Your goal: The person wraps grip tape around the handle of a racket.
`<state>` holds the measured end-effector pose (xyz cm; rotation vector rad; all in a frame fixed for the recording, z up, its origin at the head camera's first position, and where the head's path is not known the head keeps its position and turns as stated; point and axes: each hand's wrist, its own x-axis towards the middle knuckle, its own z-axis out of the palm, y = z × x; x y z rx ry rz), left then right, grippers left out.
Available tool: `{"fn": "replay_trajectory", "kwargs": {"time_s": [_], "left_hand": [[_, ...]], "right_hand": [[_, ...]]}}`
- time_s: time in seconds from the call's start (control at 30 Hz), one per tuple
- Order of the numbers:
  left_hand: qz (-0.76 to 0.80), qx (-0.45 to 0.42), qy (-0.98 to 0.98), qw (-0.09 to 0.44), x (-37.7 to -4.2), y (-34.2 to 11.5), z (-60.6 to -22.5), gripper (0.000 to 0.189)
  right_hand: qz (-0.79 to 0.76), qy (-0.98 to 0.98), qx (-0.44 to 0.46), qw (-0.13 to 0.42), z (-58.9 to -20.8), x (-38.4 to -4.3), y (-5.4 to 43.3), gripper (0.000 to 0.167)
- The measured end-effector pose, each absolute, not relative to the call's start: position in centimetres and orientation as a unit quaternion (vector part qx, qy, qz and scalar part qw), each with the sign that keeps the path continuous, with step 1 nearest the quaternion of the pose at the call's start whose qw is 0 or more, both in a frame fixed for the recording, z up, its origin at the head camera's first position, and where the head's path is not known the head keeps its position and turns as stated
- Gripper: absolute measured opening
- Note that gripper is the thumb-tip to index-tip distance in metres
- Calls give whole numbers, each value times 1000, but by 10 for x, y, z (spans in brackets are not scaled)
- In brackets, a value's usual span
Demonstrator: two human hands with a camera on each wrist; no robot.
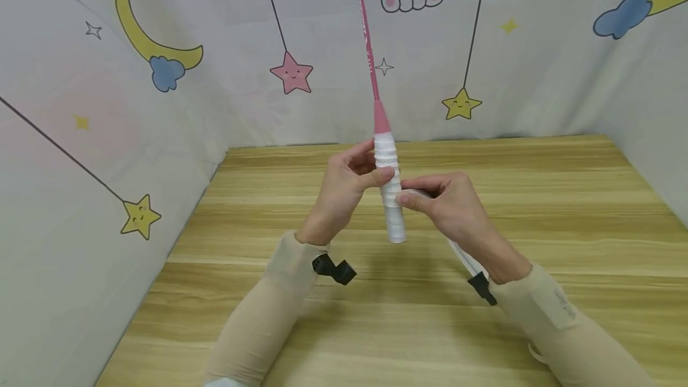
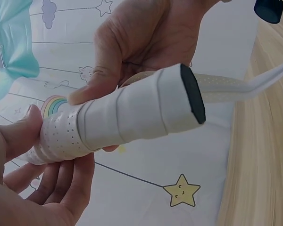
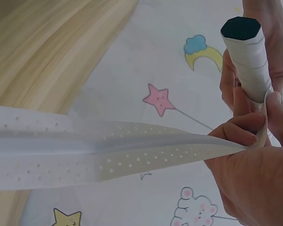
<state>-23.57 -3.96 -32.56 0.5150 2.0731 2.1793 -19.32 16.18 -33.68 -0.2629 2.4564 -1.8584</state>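
Note:
A badminton racket stands nearly upright over the table, its pink shaft (image 1: pixel 367 40) running out of the head view at the top; the racket head is out of sight. My left hand (image 1: pixel 344 187) grips the white handle (image 1: pixel 396 227), thumb across the front. Perforated white grip tape (image 3: pixel 146 157) is wound in overlapping turns round the handle's upper part. The lower part shows a smooth white wrap down to a dark butt end (image 2: pixel 193 94). Beside the handle, my right hand (image 1: pixel 457 211) pinches the tape where it leaves the last turn. The loose tape trails past the right wrist.
A wood-grain table (image 1: pixel 376 333) lies under both hands. Behind and beside it hangs a white cloth (image 1: pixel 333 106) printed with stars, moons and animals. Black wrist-camera mounts (image 1: pixel 334 269) stick out from the sleeves. A teal cloth (image 2: pixel 19 56) shows in the left wrist view.

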Motion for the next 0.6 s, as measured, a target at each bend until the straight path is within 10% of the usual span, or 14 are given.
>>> {"fn": "replay_trajectory", "kwargs": {"time_s": [0.6], "left_hand": [[765,200,597,133,-237,-46,-325,45]], "right_hand": [[-600,794,-83,47,-334,-198,169,31]]}}
